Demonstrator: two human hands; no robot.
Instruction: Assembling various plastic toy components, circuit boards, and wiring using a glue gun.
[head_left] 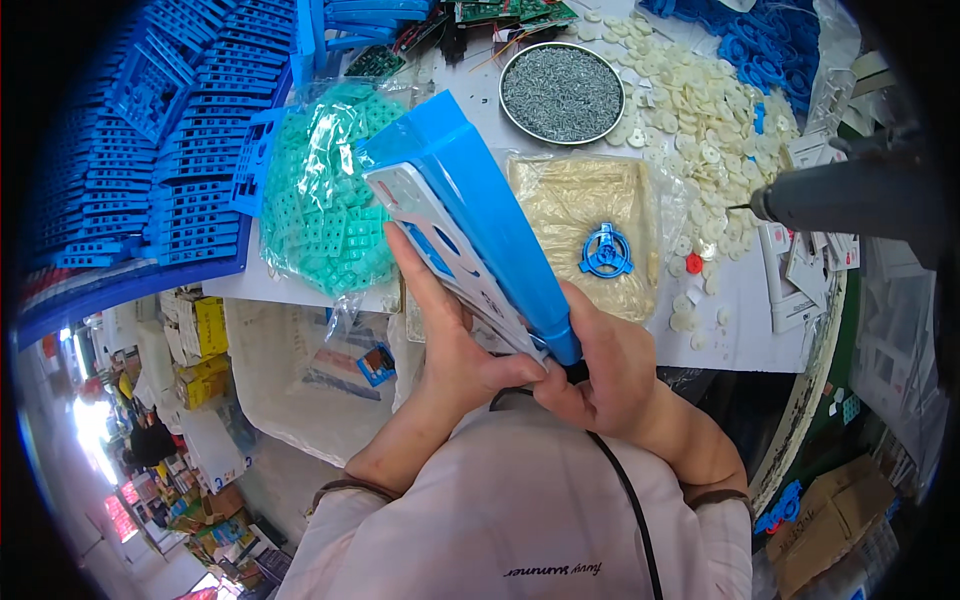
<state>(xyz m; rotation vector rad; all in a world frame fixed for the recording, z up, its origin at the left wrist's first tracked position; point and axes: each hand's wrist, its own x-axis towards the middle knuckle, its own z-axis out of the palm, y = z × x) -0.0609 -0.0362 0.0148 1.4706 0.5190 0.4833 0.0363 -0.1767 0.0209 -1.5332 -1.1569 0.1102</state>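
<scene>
Blue-white casing point(490, 215) | left grip point(450, 350): half-curled, holding white side | right grip point(612, 372): clasped round lower end

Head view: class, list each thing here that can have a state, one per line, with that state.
Blue-and-white casing: tilted, held in both hands
Left hand: closed on the casing
Right hand: gripping its lower end
Round dish: full of small metal pieces
Green pieces: heaped in clear plastic
Blue spoked ring: lying flat
White discs: loose, scattered
Grey tool: tip leftward; running or not, unclear
</scene>
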